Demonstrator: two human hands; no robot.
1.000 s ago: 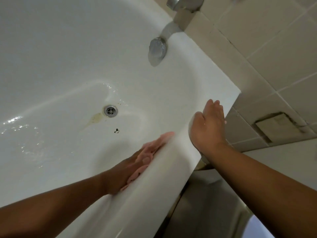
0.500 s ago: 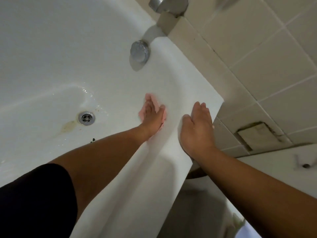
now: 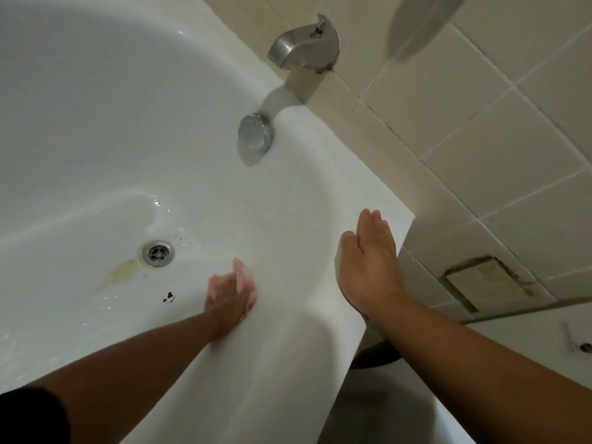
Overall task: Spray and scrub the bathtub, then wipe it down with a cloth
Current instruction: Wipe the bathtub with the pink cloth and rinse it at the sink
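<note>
Pressing a pink cloth (image 3: 242, 273) against the inner wall of the bathtub (image 3: 336, 174).
Holding it flat beneath the left hand (image 3: 229, 296), fingers straightened, just right of the drain (image 3: 158, 253); bracing on the rim with the right hand (image 3: 368, 267), fingers straight and together.

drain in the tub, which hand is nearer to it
Left. The left hand, on the pink cloth, is just right of the drain; the right hand rests farther right on the rim.

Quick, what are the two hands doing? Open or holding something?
Left hand: open, fingers flat, pressing the pink cloth against the bathtub wall.
Right hand: open, resting flat on the bathtub rim, holding nothing.
</note>
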